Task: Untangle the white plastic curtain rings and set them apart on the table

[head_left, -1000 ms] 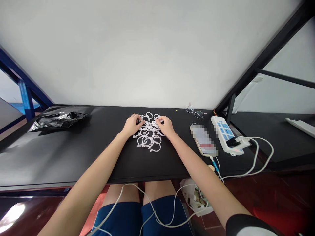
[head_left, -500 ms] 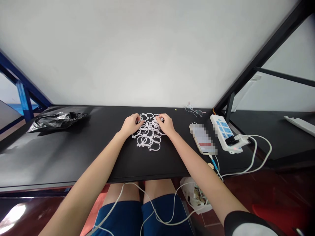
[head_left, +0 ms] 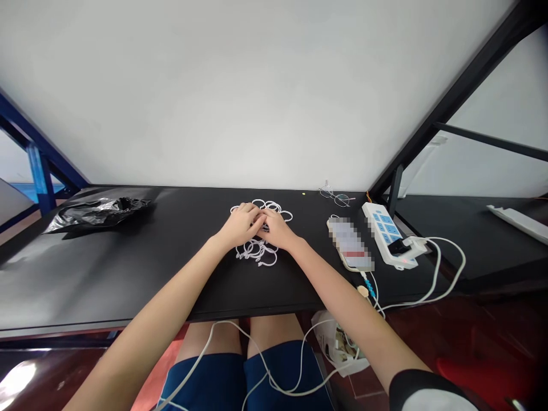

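Where the left hand (head_left: 241, 224) and right hand (head_left: 278, 229) now meet: over the middle of the white rings (head_left: 257, 251), whereas half a second ago they stood apart on either side.
Left hand: fingers curled over the rings, thumb bent in; whether it pinches any cannot be told.
Right hand: fingers curled opposite, tips against the left ones; its grip is hidden too.
Heap: on the black tabletop (head_left: 180, 217), its centre now covered, rings showing beyond the hands and on the near side.
Ring shape: thin, rounded, loosely overlapping, with small knobs at some ends.
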Available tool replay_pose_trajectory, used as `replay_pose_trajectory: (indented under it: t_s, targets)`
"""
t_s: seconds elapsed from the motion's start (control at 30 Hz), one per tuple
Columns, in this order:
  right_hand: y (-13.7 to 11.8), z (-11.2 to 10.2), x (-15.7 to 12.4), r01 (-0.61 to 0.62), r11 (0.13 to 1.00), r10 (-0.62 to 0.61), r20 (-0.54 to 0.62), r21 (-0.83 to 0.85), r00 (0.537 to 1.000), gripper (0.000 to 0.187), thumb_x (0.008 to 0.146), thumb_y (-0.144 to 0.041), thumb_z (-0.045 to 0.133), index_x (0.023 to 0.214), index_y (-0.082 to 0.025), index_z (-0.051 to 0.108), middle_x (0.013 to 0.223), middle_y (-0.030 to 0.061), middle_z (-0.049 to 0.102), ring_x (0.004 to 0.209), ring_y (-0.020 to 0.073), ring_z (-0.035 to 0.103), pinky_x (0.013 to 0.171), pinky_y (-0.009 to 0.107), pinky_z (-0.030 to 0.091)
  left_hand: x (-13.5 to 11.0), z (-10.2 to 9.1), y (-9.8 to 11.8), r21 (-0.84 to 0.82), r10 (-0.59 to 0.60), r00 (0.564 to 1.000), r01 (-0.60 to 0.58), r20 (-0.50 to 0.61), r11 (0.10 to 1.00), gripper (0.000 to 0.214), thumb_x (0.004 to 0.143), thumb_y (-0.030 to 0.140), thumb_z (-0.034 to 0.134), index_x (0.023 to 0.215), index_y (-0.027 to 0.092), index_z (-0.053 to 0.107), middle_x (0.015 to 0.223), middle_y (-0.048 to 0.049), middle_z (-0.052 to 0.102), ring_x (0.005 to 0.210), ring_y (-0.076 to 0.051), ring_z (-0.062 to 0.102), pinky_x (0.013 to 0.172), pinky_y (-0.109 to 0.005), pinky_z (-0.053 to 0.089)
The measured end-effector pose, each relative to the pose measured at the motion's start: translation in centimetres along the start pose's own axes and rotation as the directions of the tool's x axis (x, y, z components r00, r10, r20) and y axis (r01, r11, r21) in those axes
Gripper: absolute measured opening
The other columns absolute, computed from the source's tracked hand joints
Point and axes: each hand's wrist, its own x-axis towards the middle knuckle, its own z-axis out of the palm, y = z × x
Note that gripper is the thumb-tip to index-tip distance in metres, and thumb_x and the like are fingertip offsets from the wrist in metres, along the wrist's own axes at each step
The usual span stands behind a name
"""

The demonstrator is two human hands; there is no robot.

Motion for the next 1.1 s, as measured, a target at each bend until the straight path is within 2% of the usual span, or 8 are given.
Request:
replay_pose_trajectory:
  t_s: [0.13, 0.27, 0.47, 0.67, 0.83, 0.97, 1.03, 1.1]
  targets:
    - [0.5, 0.4, -0.1, -0.052, 0.994, 0.053, 0.004, -0.095, 0.999, 0.025, 0.085, -0.030, 0.059, 0.106, -0.018, 0.065, 0.129, 0.0137, 0.055, 0.121, 0.0283, 0.048, 0.105, 0.047, 0.035, -0.2, 1.2, -0.3, -0.025, -0.007, 0.998, 0.009, 0.055, 1.000, 0.040, 0.098, 0.037, 0.026, 0.111, 0.020, 0.060, 0.116, -0.0095, 0.061, 0.109, -0.024, 0.052, 0.096, -0.040, 0.039]
    - [0.8, 0.6, -0.2, -0.095, 0.988, 0.094, -0.010, -0.121, 0.996, 0.020, 0.086, -0.028, 0.057, 0.101, -0.019, 0.067, 0.132, 0.0148, 0.053, 0.126, 0.0303, 0.045, 0.104, 0.051, 0.034, -0.2, 1.4, -1.9, -0.027, -0.032, 0.997, 0.034, 0.073, 0.999, 0.040, 0.096, 0.044, 0.032, 0.111, 0.021, 0.061, 0.116, -0.0088, 0.062, 0.111, -0.025, 0.052, 0.099, -0.043, 0.038]
    - [1.5, 0.3, 0.1, -0.133, 0.991, 0.132, -0.096, -0.008, 0.987, 0.015, 0.084, -0.021, 0.059, 0.090, -0.022, 0.071, 0.119, 0.0104, 0.063, 0.115, 0.0262, 0.055, 0.101, 0.048, 0.037, -0.2, 1.1, -3.6, -0.030, -0.022, 0.998, 0.023, 0.053, 0.999, 0.038, 0.089, 0.051, 0.045, 0.104, 0.022, 0.067, 0.110, -0.0099, 0.063, 0.107, -0.026, 0.054, 0.094, -0.042, 0.042]
    - [1.8, -0.1, 0.4, -0.160, 0.979, 0.187, -0.245, 0.127, 0.951, 0.012, 0.082, -0.022, 0.059, 0.076, -0.022, 0.069, 0.101, 0.0057, 0.069, 0.104, 0.0219, 0.061, 0.092, 0.039, 0.045, -0.2, 0.4, -4.0, -0.001, -0.002, 0.999, 0.002, 0.048, 1.000, 0.033, 0.089, 0.047, 0.047, 0.092, 0.021, 0.068, 0.095, -0.0083, 0.062, 0.092, -0.023, 0.055, 0.086, -0.038, 0.044]
    - [1.0, -0.8, 0.3, -0.157, 0.968, 0.216, -0.324, 0.198, 0.921, 0.012, 0.082, -0.027, 0.059, 0.074, -0.023, 0.068, 0.096, 0.0044, 0.071, 0.098, 0.0211, 0.064, 0.091, 0.037, 0.048, 0.0, 0.0, -3.1, 0.020, 0.005, 0.999, -0.006, 0.035, 1.000, 0.032, 0.091, 0.041, 0.044, 0.087, 0.020, 0.067, 0.087, -0.0085, 0.061, 0.089, -0.023, 0.054, 0.084, -0.038, 0.043]
    - [0.9, -1.5, 0.3, -0.183, 0.927, 0.309, -0.388, 0.329, 0.869, 0.015, 0.082, -0.029, 0.056, 0.081, -0.022, 0.069, 0.093, 0.0032, 0.072, 0.092, 0.0198, 0.066, 0.086, 0.035, 0.051, 0.0, -0.8, -1.4, -0.022, 0.021, 0.999, -0.022, -0.029, 1.000, 0.034, 0.094, 0.043, 0.039, 0.095, 0.021, 0.065, 0.098, -0.0090, 0.061, 0.095, -0.024, 0.053, 0.087, -0.039, 0.041]
    - [1.2, -1.6, 0.4, -0.218, 0.879, 0.393, -0.385, 0.425, 0.835, 0.015, 0.080, -0.029, 0.056, 0.081, -0.021, 0.069, 0.088, 0.0036, 0.073, 0.085, 0.0192, 0.067, 0.079, 0.033, 0.054, 0.0, -1.3, -0.1, -0.030, 0.080, 0.996, -0.082, -0.035, 0.996, 0.036, 0.091, 0.049, 0.044, 0.099, 0.021, 0.064, 0.104, -0.0092, 0.061, 0.097, -0.024, 0.053, 0.089, -0.039, 0.040]
    - [1.6, -1.5, 0.6, -0.223, 0.832, 0.448, -0.380, 0.508, 0.809, 0.014, 0.076, -0.029, 0.058, 0.078, -0.019, 0.068, 0.084, 0.0050, 0.073, 0.079, 0.0192, 0.068, 0.074, 0.032, 0.055, -0.1, -1.6, 1.4, -0.054, 0.169, 0.986, -0.169, -0.001, 0.984, 0.039, 0.088, 0.053, 0.047, 0.099, 0.019, 0.063, 0.100, -0.0093, 0.061, 0.093, -0.023, 0.055, 0.087, -0.037, 0.041]
